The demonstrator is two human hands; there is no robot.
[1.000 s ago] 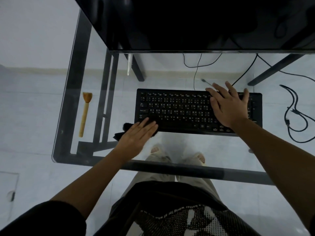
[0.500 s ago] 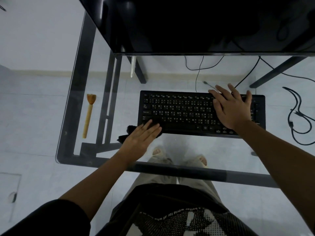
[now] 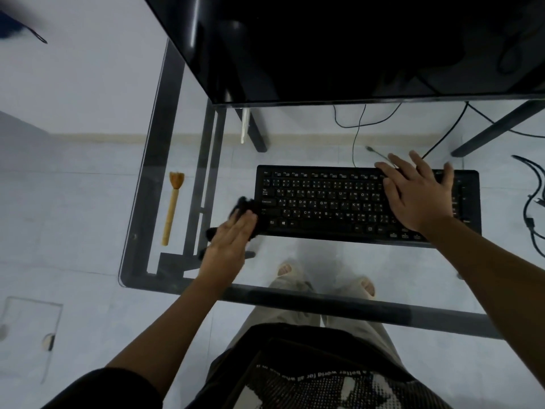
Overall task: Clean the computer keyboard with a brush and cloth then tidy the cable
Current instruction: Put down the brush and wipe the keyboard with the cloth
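Head view, right hand: your right hand (image 3: 417, 196) is lying palm down on the right part of the keyboard (image 3: 324, 202), its fingers (image 3: 392, 169) spread flat and gripping nothing; it looks to be pinning the board so it does not slide on the glass while you wipe.
Head view, left hand: your left hand (image 3: 233, 237) is pressing the black cloth (image 3: 243, 203) at the keyboard's near left corner, fingers pressed together and stretched out flat over the cloth, which gives a broad wiping face rather than a pinch.
Head view, cloth: it is bunching out past your fingertips and behind your palm, touching the keyboard's left edge; how much of it is lying on the keys I cannot tell.
Head view, brush: the wooden brush (image 3: 173, 206) is lying on the glass surface (image 3: 295, 255) well to the left of the keyboard, bristles pointing away from you, out of the wiping path yet within reach.
Head view, cable: a thin cable (image 3: 358, 134) is running from the keyboard's far edge up under the dark monitor (image 3: 354, 45); it is lying loose, so the tidying step appears not yet done.
Head view, floor cables: a thicker cable bundle (image 3: 533, 202) is showing through the glass at the right, apart from the keyboard.
Stage, as a judgement: you are seemingly working on the cloth wipe.
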